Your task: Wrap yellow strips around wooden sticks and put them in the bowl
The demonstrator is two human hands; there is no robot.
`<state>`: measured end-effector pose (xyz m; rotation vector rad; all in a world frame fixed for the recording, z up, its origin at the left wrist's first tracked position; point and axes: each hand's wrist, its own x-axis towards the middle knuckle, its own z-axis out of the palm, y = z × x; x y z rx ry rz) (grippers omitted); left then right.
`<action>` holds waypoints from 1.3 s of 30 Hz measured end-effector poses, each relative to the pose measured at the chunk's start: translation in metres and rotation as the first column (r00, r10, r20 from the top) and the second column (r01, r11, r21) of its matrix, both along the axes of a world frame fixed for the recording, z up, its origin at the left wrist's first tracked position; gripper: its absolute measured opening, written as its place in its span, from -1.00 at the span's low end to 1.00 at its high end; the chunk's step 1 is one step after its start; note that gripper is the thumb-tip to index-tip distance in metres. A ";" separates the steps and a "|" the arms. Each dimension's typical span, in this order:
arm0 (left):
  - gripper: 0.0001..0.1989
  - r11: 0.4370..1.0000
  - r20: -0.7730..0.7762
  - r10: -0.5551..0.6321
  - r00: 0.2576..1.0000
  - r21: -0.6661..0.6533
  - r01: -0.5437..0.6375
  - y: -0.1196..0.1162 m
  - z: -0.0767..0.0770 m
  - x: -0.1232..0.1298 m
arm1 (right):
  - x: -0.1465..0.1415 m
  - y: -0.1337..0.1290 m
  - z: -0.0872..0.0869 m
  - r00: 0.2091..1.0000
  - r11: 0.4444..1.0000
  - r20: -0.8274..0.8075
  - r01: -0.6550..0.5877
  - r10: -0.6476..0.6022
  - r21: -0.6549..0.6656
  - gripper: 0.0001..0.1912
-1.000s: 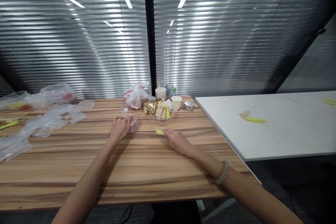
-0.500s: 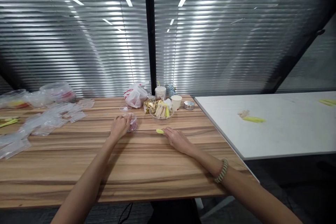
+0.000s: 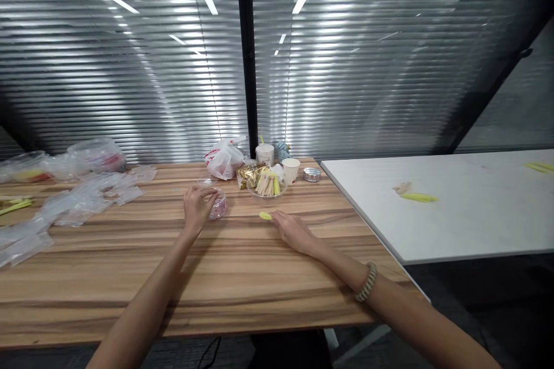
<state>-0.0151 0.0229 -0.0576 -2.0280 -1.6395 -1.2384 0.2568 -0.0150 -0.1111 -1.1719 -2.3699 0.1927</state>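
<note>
My left hand (image 3: 198,207) is at the near left rim of a clear round tub (image 3: 220,205) of small pink pieces. Its fingertips are pinched together over the tub's opening, and whatever is between them is too small to make out. To the right, my right hand (image 3: 295,232) rests low over the wooden table, fingers closed on one end of a slim yellow piece (image 3: 265,216) that sticks out leftward. Just behind that hand stands a clear bowl (image 3: 265,200) with beige and yellow bundles standing in it.
Behind the bowl are gold packets (image 3: 249,175), a paper cup (image 3: 291,169), a lidded cup (image 3: 265,153) and a white plastic bag (image 3: 225,161). A round tin (image 3: 311,174) stands right. Clear plastic sleeves (image 3: 86,202) cover the left side. A white table (image 3: 471,219) adjoins at right.
My left hand has risen slightly, its fingertips coming up from inside the tub into a pinch above it. My right hand stays nearly still with the yellow piece.
</note>
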 end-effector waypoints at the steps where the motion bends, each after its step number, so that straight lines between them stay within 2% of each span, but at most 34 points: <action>1: -0.79 0.999 0.043 -0.045 0.998 0.032 0.044 -0.002 0.000 0.004 | -0.001 0.001 -0.001 0.999 1.000 -0.052 0.008 -0.009 -0.025 -0.73; 4: -0.84 0.976 0.174 -0.219 0.960 0.057 0.212 -0.010 -0.003 0.023 | -0.003 0.003 0.000 0.965 0.989 -0.257 0.010 -0.048 -0.146 -0.77; 7: -0.84 0.930 0.357 -0.332 0.873 -0.030 0.366 -0.018 -0.012 0.050 | -0.005 0.003 0.003 0.889 0.951 -0.451 -0.062 -0.085 -0.301 -0.70; 8: -0.83 0.908 0.440 -0.343 0.830 -0.071 0.413 -0.021 -0.016 0.059 | -0.006 0.003 0.003 0.861 0.934 -0.498 -0.088 -0.103 -0.345 -0.68; 10: -0.79 0.829 0.605 -0.355 0.713 -0.149 0.539 -0.026 -0.023 0.076 | -0.006 0.002 0.003 0.821 0.909 -0.554 -0.117 -0.138 -0.400 -0.65; 12: -0.76 0.752 0.713 -0.338 0.615 -0.189 0.632 -0.031 -0.028 0.088 | -0.006 0.001 0.003 0.803 0.904 -0.579 -0.134 -0.142 -0.407 -0.64; 15: -0.75 0.665 0.787 -0.310 0.534 -0.221 0.713 -0.036 -0.031 0.095 | -0.007 0.000 0.005 0.799 0.909 -0.591 -0.160 -0.110 -0.384 -0.64; 21: -0.71 0.620 0.822 -0.241 0.516 -0.278 0.733 -0.039 -0.030 0.095 | -0.008 0.000 0.009 0.827 0.906 -0.559 -0.193 -0.057 -0.377 -0.61; 25: -0.70 0.607 0.827 -0.231 0.512 -0.289 0.741 -0.040 -0.031 0.097 | -0.007 0.001 0.009 0.843 0.917 -0.533 -0.148 -0.079 -0.370 -0.61; 34: -0.66 0.506 0.828 -0.285 0.483 -0.299 0.809 -0.044 -0.030 0.098 | -0.012 -0.006 0.014 0.863 0.931 -0.496 -0.099 -0.095 -0.352 -0.69; 39: -0.65 0.481 0.826 -0.279 0.490 -0.321 0.816 -0.046 -0.025 0.099 | -0.014 -0.005 0.014 0.858 0.938 -0.489 -0.027 -0.155 -0.345 -0.73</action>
